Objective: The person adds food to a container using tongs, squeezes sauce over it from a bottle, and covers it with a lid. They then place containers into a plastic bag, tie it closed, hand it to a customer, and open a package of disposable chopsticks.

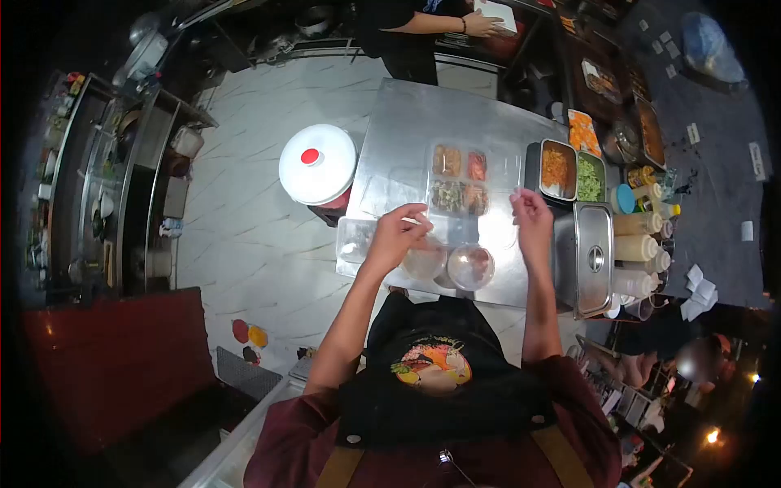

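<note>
A clear tray (461, 180) with several food-filled compartments sits on the steel table (407, 110). My left hand (399, 237) is at the tray's near left corner, fingers curled and pressed together; what they hold is too clear or small to name. To the right of the tray, my right hand (533, 218) pinches beside a transparent sheet or lid (506, 175), and what lies in the pinch cannot be made out. Two round clear containers, one partly under my left hand (425, 262) and one beside it (471, 268), stand nearer my body.
A white lidded bucket (318, 165) stands left of the table. Food pans (558, 170), a steel lidded pan (594, 260) and sauce bottles (637, 248) line the right. Another person's hand (484, 24) rests on a white item at the far side.
</note>
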The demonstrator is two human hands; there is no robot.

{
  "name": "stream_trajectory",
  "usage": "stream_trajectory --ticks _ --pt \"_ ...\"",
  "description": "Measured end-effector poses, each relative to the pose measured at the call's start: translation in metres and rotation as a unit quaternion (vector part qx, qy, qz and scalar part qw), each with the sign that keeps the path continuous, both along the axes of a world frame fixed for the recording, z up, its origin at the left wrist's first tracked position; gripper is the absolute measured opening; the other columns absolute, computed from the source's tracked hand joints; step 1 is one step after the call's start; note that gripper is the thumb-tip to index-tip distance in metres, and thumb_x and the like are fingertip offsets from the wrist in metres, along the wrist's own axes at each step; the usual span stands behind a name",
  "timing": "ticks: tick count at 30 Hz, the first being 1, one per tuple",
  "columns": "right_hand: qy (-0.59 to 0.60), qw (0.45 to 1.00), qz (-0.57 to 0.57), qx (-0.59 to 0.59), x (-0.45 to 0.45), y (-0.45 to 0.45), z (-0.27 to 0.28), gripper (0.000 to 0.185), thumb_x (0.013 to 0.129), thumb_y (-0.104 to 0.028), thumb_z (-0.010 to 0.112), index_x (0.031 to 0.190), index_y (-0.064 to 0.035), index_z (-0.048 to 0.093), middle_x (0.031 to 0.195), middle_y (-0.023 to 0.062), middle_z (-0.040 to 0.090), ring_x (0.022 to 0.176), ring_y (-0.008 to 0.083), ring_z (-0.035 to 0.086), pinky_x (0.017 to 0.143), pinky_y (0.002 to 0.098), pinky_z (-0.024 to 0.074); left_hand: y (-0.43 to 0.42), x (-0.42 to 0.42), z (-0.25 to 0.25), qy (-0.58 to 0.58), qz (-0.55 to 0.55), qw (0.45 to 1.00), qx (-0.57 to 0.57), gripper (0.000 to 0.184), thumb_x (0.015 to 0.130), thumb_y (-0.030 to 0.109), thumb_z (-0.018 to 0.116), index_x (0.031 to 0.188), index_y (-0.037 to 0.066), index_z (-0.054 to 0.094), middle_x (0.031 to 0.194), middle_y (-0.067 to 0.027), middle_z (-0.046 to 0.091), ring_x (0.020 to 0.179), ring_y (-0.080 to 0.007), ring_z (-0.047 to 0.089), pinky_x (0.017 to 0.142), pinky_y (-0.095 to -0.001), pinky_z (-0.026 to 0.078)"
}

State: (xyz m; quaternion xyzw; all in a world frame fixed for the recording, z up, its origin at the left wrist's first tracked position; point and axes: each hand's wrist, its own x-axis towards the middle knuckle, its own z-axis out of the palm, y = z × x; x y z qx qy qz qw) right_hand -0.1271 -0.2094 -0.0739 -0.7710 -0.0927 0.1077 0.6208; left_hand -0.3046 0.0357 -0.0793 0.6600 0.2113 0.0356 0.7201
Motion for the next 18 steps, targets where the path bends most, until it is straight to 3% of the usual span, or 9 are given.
stream_trajectory --ticks 2,5,6,8,10,13,15,16,18 --pt "-0.005 1.000 -0.015 -0.002 0.013 0.012 0.023 0.021 0.101 -0.015 0.068 0.116 -0.0010 0.069 0.092 0.0001 0.063 0.080 0.0075 0.059 0.066 0.0253 0.0493 0.017 0.018 0.000 0.002 -0.079 0.996 -0.041 0.044 0.096 0.013 0.074 0.136 0.001 0.061 0.114 -0.0055 0.069 0.096 -0.0125 0.068 0.084 -0.0272 0.055" --pt "-0.221 0.965 0.060 -0.128 0.038 0.018 0.065 0.018 0.101 -0.010 0.065 0.116 -0.0017 0.069 0.096 0.0049 0.064 0.087 0.0136 0.062 0.074 0.0284 0.0505 0.032 0.046 -0.013 -0.035 -0.064 0.995 -0.066 0.047 0.098 0.014 0.072 0.141 0.002 0.058 0.119 -0.0057 0.068 0.106 -0.0141 0.066 0.091 -0.0295 0.053" --pt "-0.190 0.960 0.089 -0.184 0.041 0.028 0.095 0.016 0.098 -0.008 0.065 0.113 -0.0028 0.072 0.098 0.0097 0.064 0.093 0.0219 0.064 0.082 0.0332 0.0509 0.034 0.054 -0.011 -0.021 -0.037 0.998 -0.053 0.052 0.099 0.016 0.071 0.146 0.003 0.054 0.124 -0.0071 0.067 0.110 -0.0149 0.065 0.095 -0.0310 0.052" --pt "-0.230 0.923 0.199 -0.234 0.068 0.042 0.106 0.016 0.095 -0.010 0.068 0.109 -0.0049 0.074 0.099 0.0105 0.065 0.095 0.0246 0.064 0.085 0.0355 0.0498 0.042 0.069 -0.017 -0.026 0.026 0.998 -0.060 0.055 0.098 0.021 0.073 0.147 0.002 0.054 0.126 -0.0085 0.069 0.106 -0.0156 0.066 0.092 -0.0302 0.052" --pt "-0.274 0.861 0.314 -0.290 0.096 0.066 0.107 0.016 0.092 -0.012 0.070 0.106 -0.0064 0.075 0.099 0.0111 0.066 0.096 0.0268 0.064 0.088 0.0377 0.0486 0.048 0.081 -0.019 -0.034 0.058 0.997 -0.023 0.058 0.099 0.024 0.072 0.149 0.002 0.052 0.127 -0.0088 0.070 0.106 -0.0162 0.066 0.092 -0.0298 0.052" --pt "-0.308 0.744 0.466 -0.368 0.119 0.126 0.100 0.022 0.088 -0.018 0.074 0.107 -0.0083 0.077 0.102 0.0108 0.066 0.101 0.0285 0.064 0.092 0.0404 0.0467 0.040 0.094 -0.009 -0.074 0.003 0.997 -0.038 0.046 0.103 0.013 0.064 0.146 0.002 0.053 0.129 -0.0130 0.067 0.112 -0.0199 0.069 0.095 -0.0318 0.056" --pt "-0.286 0.689 0.539 -0.392 0.127 0.164 0.098 0.029 0.086 -0.022 0.076 0.113 -0.0107 0.076 0.111 0.0095 0.067 0.110 0.0285 0.063 0.095 0.0412 0.0455 0.041 0.101 -0.019 -0.040 -0.036 0.993 -0.107 0.041 0.104 0.012 0.063 0.142 0.001 0.055 0.126 -0.0152 0.067 0.106 -0.0215 0.071 0.091 -0.0334 0.059" --pt "-0.382 0.719 0.476 -0.333 0.136 0.167 0.086 0.035 0.085 -0.023 0.077 0.118 -0.0112 0.074 0.115 0.0100 0.065 0.114 0.0297 0.061 0.097 0.0422 0.0452 0.041 0.104 -0.024 -0.020 -0.055 0.988 -0.141 0.039 0.104 0.012 0.063 0.140 0.000 0.055 0.125 -0.0162 0.067 0.103 -0.0224 0.072 0.089 -0.0342 0.061" --pt "-0.539 0.752 0.322 -0.202 0.142 0.171 0.054 0.048 0.082 -0.024 0.081 0.128 -0.0120 0.069 0.125 0.0111 0.063 0.121 0.0321 0.058 0.101 0.0442 0.0447 0.040 0.104 -0.035 -0.008 0.046 0.983 -0.175 0.034 0.104 0.012 0.063 0.135 -0.001 0.056 0.123 -0.0172 0.067 0.099 -0.0241 0.073 0.086 -0.0365 0.063"
